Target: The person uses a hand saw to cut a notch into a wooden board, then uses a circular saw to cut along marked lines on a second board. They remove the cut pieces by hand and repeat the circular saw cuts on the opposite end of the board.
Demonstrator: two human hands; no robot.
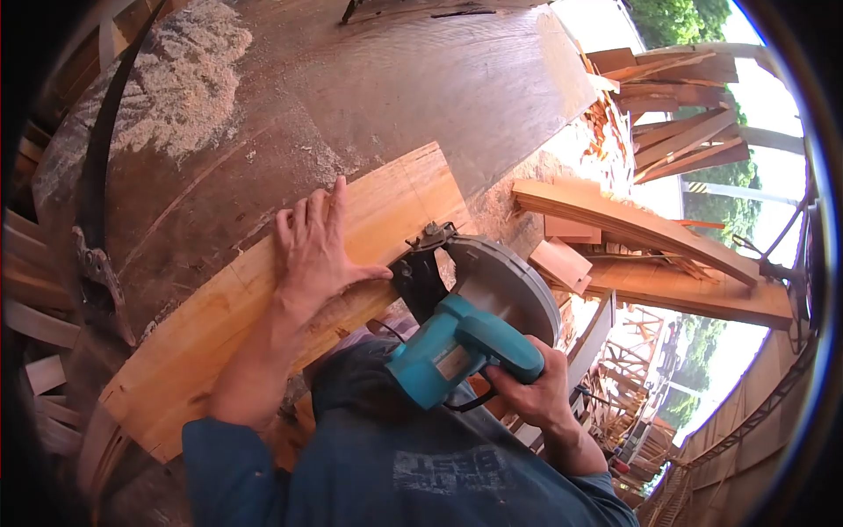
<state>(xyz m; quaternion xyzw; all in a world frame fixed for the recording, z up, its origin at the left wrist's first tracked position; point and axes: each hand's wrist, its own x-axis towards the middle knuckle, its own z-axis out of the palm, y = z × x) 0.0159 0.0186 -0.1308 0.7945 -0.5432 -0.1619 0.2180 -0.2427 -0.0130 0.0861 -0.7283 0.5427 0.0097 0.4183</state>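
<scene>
A teal circular saw (452,347) with a grey blade guard (509,281) sits at the right part of a wide wooden plank (211,329). My right hand (536,386) is wrapped round the saw's rear handle. Flat on the plank lies my left hand (320,246), fingers spread, its thumb reaching to the dark base plate (421,281) of the saw. Faint pencil-like lines cross the plank near its upper right end. The blade itself is hidden by the guard.
The plank rests on a brown worktable (351,97) with a sawdust heap (189,79) at the upper left. A handsaw (97,202) lies along the left side. Stacked boards (659,237) and offcuts (685,114) stand at the right. A cord (474,402) hangs below the saw.
</scene>
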